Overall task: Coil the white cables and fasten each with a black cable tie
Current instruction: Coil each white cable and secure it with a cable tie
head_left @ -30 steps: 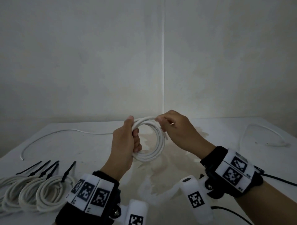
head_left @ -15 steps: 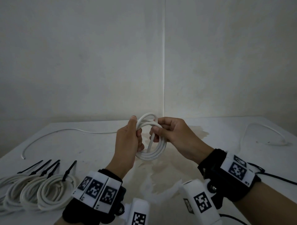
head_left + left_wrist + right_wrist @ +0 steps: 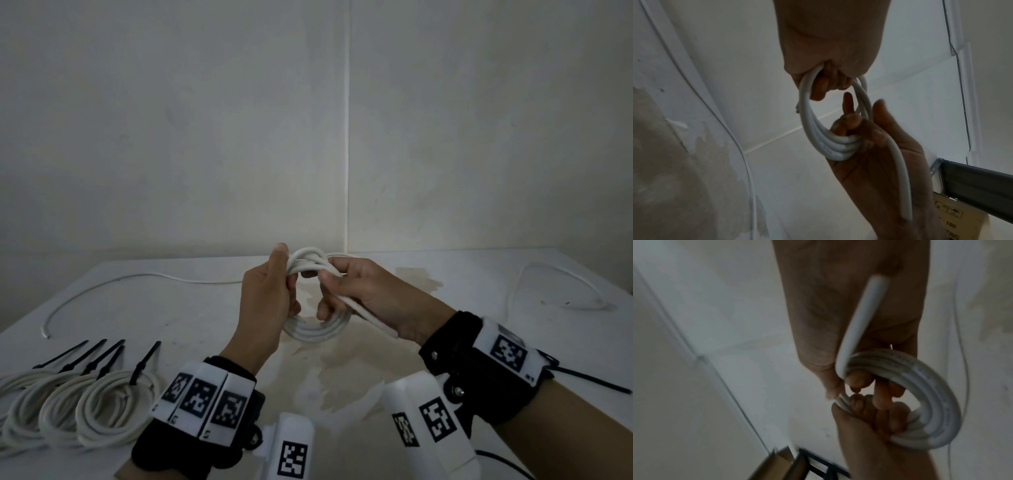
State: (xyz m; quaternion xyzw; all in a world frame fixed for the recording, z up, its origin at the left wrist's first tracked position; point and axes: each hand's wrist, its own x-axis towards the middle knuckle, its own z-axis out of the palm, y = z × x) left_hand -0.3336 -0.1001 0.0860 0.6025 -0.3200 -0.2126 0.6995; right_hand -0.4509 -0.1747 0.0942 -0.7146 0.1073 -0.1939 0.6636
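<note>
Coils [image 3: 85, 407] (tied) beside left hand [image 3: 265, 301].

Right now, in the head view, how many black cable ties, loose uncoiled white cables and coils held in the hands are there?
Black cable ties: 5
Loose white cables: 2
Coil held by left hand and right hand: 1
Total: 8

Tied coils [image 3: 85, 411] crowding near-left table [image 3: 411, 359]

Dim, flat light all round; my wrist views darker, grainy, motion-blurred at my fingers; straight lines bow near edges.
</note>
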